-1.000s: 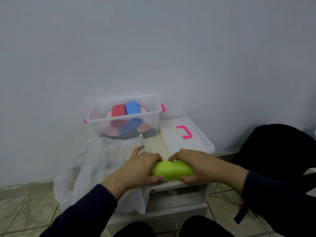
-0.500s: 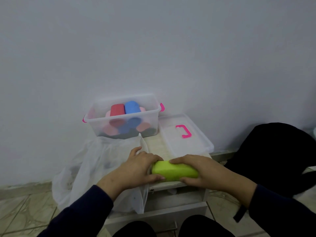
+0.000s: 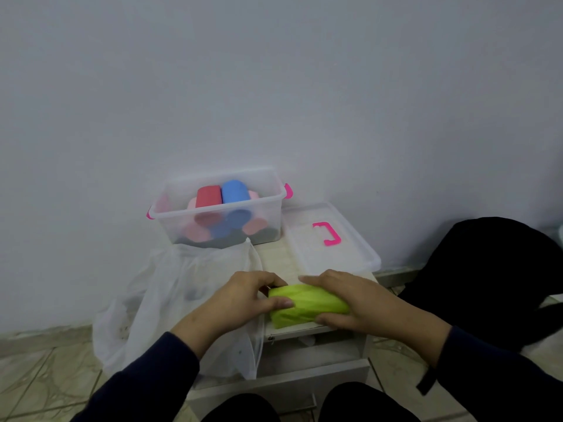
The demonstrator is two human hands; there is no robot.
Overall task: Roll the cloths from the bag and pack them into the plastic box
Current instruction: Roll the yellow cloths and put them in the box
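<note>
At the far left a white bag (image 3: 170, 303) slumps off the bench (image 3: 283, 263) edge toward the floor, with dark shapes faintly showing through it; what they are cannot be told. Behind it, against the wall, stands the box (image 3: 219, 208), holding rolls in red, blue and pink, some lying over others.

The left hand (image 3: 243, 296) has its fingers curled over the near end of a green roll (image 3: 307, 306), thumb pressed against its front face. The right hand (image 3: 350, 296) cups the other end, fingers over the top and thumb tucked beneath, so both hands have a closed grip on the same roll. The roll lies at the front edge of the bench, its long axis running left to right, the right end angled slightly farther from the person. Diagonal creases cross its surface.

Behind the right hand the lid (image 3: 329, 242) lies flat with its pink handle up, and a black bag (image 3: 493, 278) sits on the floor at the far right.

My reading is that the roll is finished or nearly so and must next go to the box. The risk is that the outer flap springs loose once one hand lets go, since nothing pins it. The box also looks fairly full on top, so a roll set carelessly could sit proud of the rim and stop the lid from closing.
</note>
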